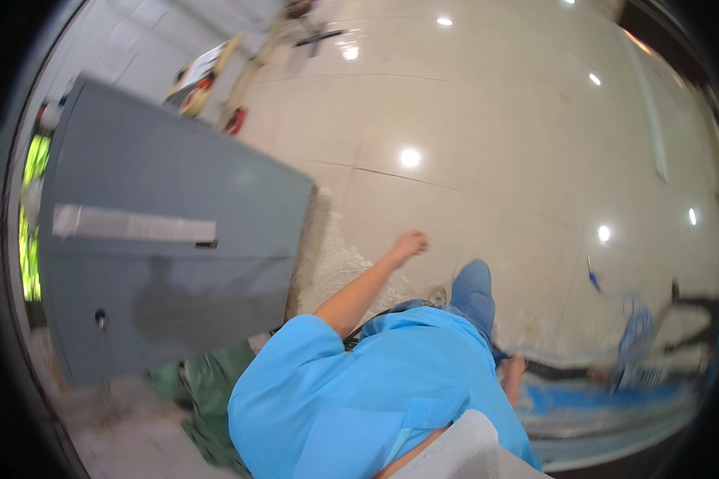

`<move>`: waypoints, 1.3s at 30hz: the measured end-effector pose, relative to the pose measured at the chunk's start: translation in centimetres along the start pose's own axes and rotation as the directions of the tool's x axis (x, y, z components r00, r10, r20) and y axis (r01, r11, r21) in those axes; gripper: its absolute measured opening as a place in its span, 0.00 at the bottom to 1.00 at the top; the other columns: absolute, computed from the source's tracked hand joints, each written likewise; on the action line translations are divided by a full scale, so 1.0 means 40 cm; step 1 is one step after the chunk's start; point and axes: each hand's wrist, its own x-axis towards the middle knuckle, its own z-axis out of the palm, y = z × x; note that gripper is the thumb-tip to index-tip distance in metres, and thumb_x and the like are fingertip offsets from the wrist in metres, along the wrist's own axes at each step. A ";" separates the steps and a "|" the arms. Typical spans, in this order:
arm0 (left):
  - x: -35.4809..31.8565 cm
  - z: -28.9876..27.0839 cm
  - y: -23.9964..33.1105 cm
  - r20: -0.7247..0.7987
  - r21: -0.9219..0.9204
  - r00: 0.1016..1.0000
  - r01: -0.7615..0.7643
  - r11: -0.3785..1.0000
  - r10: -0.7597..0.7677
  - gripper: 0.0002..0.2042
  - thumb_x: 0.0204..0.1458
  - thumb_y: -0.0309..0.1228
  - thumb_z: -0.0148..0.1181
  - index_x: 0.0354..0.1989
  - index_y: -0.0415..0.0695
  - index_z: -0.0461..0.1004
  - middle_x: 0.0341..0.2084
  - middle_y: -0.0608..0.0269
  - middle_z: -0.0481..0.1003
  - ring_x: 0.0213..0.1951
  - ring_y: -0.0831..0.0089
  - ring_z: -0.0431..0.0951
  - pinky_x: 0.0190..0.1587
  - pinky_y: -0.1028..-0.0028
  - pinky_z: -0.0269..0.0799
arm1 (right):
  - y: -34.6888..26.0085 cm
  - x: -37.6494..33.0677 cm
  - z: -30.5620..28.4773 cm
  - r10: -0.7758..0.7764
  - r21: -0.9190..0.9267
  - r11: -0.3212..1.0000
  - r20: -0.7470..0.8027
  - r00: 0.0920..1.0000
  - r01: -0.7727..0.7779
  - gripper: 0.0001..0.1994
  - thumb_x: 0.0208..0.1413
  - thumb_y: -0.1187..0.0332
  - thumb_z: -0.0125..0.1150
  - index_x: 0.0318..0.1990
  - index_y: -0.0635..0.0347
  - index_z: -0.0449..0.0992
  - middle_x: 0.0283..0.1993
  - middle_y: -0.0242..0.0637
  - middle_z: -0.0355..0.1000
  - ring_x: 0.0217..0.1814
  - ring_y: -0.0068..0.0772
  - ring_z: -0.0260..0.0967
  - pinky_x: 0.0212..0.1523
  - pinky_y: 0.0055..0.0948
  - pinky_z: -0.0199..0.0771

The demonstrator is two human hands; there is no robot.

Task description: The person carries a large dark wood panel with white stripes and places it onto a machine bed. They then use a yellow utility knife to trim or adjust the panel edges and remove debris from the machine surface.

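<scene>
My left hand [410, 243] hangs over the pale tiled floor in front of my body, its fingers curled in a loose fist and nothing showing in them. The bare forearm comes out of a light blue short sleeve. Low at my right side is my right hand [514, 367], partly behind the blue shirt [391, 383] and blurred. A dark bar [559, 372] runs close beside it; whether the fingers hold it cannot be made out. One leg in blue jeans [473, 295] is bent forward.
A grey metal cabinet [168, 184] stands at my left, with green cloth [216, 407] at its base. Coiled blue cable [637, 323] lies at the right near a blue-topped surface [607, 399]. A yellowish box [204, 77] and a dark cross-shaped base [318, 38] are farther off.
</scene>
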 end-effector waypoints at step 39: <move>0.686 -1.577 1.390 -0.921 0.150 -0.208 -0.969 0.195 -0.328 0.24 0.64 0.51 0.47 0.59 0.46 0.57 0.49 0.58 0.71 0.47 0.70 0.74 0.50 0.68 0.71 | -2.849 -0.736 2.865 -0.271 0.215 0.165 0.948 -0.165 0.963 0.19 0.60 0.63 0.56 0.55 0.66 0.71 0.46 0.45 0.76 0.43 0.35 0.75 0.44 0.31 0.75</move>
